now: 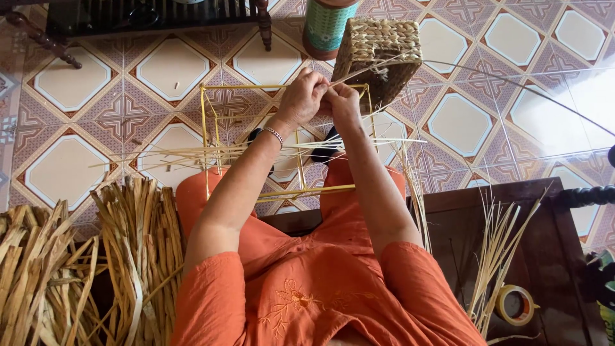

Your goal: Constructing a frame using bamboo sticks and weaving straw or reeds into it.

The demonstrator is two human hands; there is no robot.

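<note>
- Here, at the far left, bundles of flat dried straw strips (77,256) lie heaped beside the person's knee, tan and fibrous, their ends frayed.
- A yellow box-shaped wire frame (214,138) stands on the patterned tile floor (70,83) before the person's lap, its thin rods forming an open cube.
- Thin pale reeds (192,154) run crosswise through the frame, fanning out to both sides.
- The left hand (301,96) and the right hand (343,106) are pressed together at the frame's top far edge, both with fingers pinched shut on a thin straw strand (359,70).
- That strand runs up and right from the hands to the woven basket (378,54), which sits tilted just beyond the hands, touching the frame's far corner; it is square, coarse, of plaited tan fibre.
- Behind the basket, a cylindrical container (325,25) with a teal patterned wrap and brown rim stands on the floor.
- At right, a dark wooden surface (544,256) carries a loose sheaf of stiff straw stalks (496,256).
- A roll of yellowish tape (514,304) lies flat beside those stalks.
</note>
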